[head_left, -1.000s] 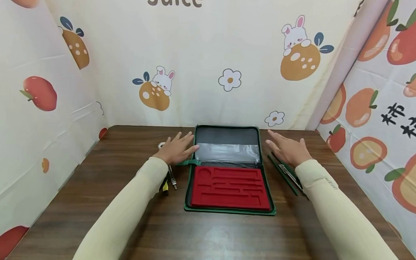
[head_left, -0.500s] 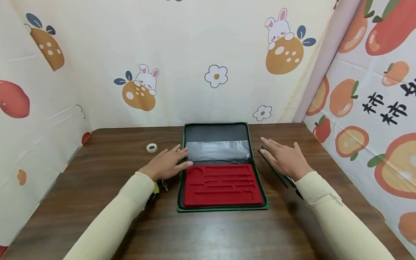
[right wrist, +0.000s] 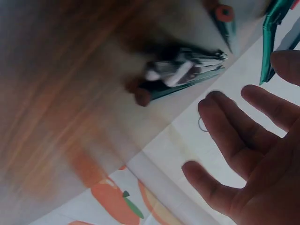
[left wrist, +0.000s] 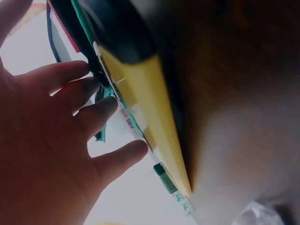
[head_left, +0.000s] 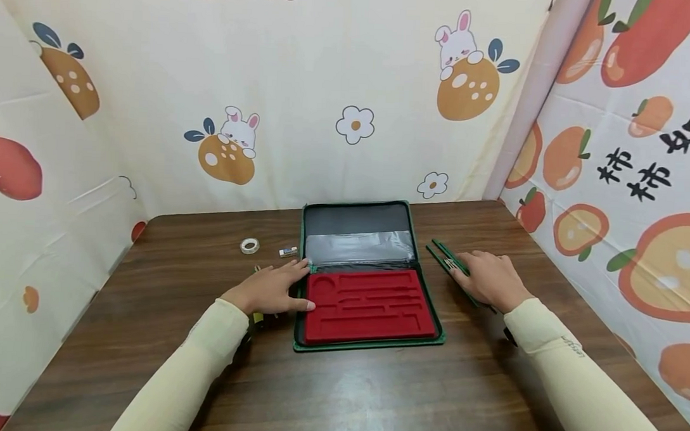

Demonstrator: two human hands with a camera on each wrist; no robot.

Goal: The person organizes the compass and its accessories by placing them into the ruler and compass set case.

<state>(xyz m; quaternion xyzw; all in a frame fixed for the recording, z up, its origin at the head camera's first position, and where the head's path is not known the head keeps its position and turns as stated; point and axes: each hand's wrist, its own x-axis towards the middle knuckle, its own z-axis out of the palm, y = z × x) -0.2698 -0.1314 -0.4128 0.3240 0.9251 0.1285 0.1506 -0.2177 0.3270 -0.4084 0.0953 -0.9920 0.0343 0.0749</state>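
Note:
An open green zip case [head_left: 356, 217] lies on the table, its red moulded insert [head_left: 370, 299] full of bare recesses. My left hand [head_left: 271, 290] is palm down with spread fingers at the case's left edge, the thumb tip overlapping the insert. In the left wrist view a yellow-and-black tool [left wrist: 145, 93] lies close by, its kind not clear. My right hand [head_left: 490, 279] hovers with loosely bent fingers over green pencils [head_left: 447, 258] right of the case. Metal drawing tools [right wrist: 180, 70] lie between those pencils in the right wrist view; neither hand grips anything.
A white ring [head_left: 249, 246], like a tape roll, and a small eraser [head_left: 288, 251] lie behind my left hand. Patterned cloth walls [head_left: 324, 145] border the wooden table [head_left: 350, 393] at the back and both sides.
My left hand slides toward me along the case edge, baring the eraser. My right hand moves slightly right and toward me, and more of the pencils shows. The head view has turned right.

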